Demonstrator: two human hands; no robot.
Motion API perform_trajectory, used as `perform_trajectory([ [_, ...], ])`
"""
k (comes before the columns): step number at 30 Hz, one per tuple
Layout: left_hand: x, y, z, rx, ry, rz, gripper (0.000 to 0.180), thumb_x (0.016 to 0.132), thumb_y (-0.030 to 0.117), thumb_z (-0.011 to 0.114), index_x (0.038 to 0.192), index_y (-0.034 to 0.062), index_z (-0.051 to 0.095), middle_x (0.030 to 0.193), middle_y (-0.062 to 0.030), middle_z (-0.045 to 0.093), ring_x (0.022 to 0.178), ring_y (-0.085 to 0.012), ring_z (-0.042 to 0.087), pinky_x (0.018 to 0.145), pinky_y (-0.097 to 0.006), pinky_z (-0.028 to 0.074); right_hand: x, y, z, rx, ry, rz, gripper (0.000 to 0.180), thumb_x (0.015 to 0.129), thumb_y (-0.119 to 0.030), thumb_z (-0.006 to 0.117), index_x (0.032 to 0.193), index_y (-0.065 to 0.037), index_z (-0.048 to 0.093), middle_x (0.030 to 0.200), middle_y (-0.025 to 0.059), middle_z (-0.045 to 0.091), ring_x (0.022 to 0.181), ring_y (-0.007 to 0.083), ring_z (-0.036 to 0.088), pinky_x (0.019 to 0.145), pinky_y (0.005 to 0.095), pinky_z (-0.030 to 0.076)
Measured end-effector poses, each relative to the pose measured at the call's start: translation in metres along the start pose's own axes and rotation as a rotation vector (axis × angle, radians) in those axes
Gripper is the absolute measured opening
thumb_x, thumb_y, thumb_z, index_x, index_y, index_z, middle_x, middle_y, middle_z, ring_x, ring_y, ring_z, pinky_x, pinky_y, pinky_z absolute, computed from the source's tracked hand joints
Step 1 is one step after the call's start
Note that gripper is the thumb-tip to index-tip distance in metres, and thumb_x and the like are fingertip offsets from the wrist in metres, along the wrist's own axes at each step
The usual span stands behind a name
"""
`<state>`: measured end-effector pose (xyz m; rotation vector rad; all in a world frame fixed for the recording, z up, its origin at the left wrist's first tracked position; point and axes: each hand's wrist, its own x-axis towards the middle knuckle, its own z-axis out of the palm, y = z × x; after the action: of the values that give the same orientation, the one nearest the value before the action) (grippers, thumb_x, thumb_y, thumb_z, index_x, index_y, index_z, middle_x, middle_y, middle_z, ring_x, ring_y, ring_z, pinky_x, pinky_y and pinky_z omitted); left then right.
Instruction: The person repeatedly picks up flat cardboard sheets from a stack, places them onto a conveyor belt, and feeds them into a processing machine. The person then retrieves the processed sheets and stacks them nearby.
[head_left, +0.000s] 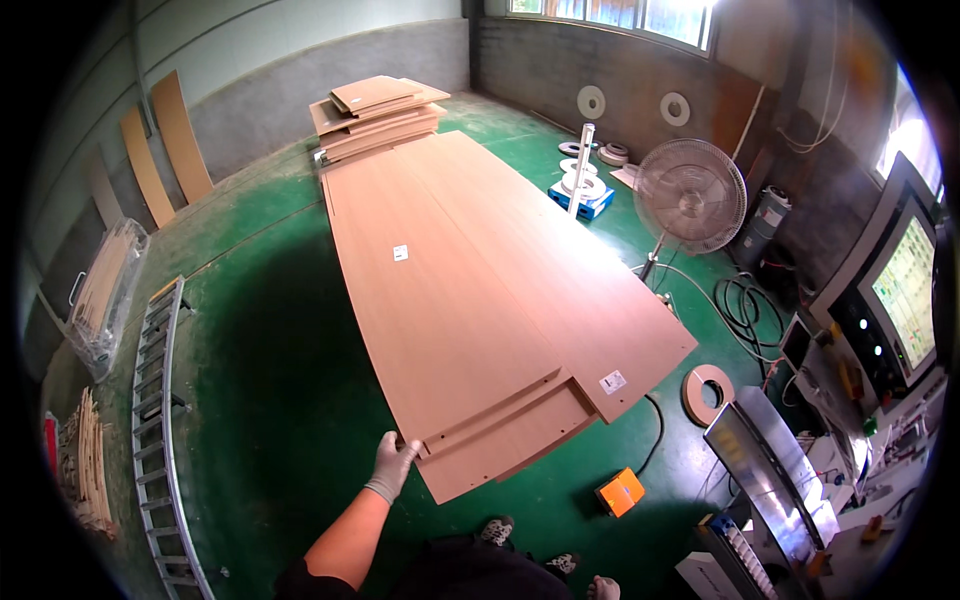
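Head view is showing the left hand (391, 464), gloved, closing its grip on the near left corner of a short grooved panel (510, 440); that panel is lying on the near end of the long board stack (450, 290), its long axis running crosswise to the stack, tilting up toward the fan (690, 195); the right hand is barely showing at the lower edge, so its grip cannot be told; judging by this, lifting is only beginning, and the next move is calling for a second hold on the far end.
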<state>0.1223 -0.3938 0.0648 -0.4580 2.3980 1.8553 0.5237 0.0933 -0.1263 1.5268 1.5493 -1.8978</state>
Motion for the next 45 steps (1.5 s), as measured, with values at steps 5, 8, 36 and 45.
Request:
perform_trajectory([
  [5, 0.025, 0.038, -0.006, 0.001, -0.106, -0.377, 0.038, 0.105, 0.045, 0.059, 0.101, 0.0078, 0.057, 0.079, 0.0001, 0.053, 0.06, -0.0099, 0.047, 0.053, -0.025, 0.044, 0.014, -0.022, 0.013, -0.145, 0.045, -0.11, 0.028, 0.097, -0.036, 0.069, 0.107, -0.009, 0.073, 0.088, 0.0045, 0.07, 0.073, 0.0163, 0.061, 0.064, 0.035, 0.052],
  [8, 0.034, 0.036, 0.0, 0.044, -0.153, -0.359, 0.036, 0.106, 0.043, 0.058, 0.103, 0.0067, 0.056, 0.083, -0.0014, 0.055, 0.063, -0.0109, 0.049, 0.056, -0.026, 0.047, 0.063, -0.006, 0.011, -0.407, 0.029, -0.282, 0.041, 0.097, -0.039, 0.068, 0.118, -0.004, 0.074, 0.102, 0.0083, 0.075, 0.082, 0.0183, 0.065, 0.076, 0.0353, 0.055],
  [36, -0.127, 0.077, 0.067, -0.825, -0.699, -0.718, 0.069, 0.107, 0.054, 0.05, 0.155, 0.0061, 0.041, 0.153, -0.0127, 0.054, 0.138, -0.0311, 0.055, 0.11, -0.051, 0.05, -0.127, -0.27, 0.232, -0.016, -0.871, -0.385, 0.053, 0.105, -0.033, 0.06, 0.142, 0.004, 0.055, 0.133, 0.0151, 0.066, 0.127, 0.0244, 0.061, 0.108, 0.0388, 0.048],
  [45, -0.075, 0.085, 0.122, -0.906, -0.742, -0.71, 0.053, 0.099, 0.04, 0.065, 0.143, 0.0119, 0.053, 0.146, -0.009, 0.057, 0.133, -0.0325, 0.054, 0.114, -0.052, 0.043, -0.145, -0.272, 0.089, 0.506, -0.256, -0.486, 0.048, 0.087, -0.023, 0.069, 0.125, 0.006, 0.064, 0.114, 0.0134, 0.071, 0.1, 0.0246, 0.072, 0.09, 0.0401, 0.059],
])
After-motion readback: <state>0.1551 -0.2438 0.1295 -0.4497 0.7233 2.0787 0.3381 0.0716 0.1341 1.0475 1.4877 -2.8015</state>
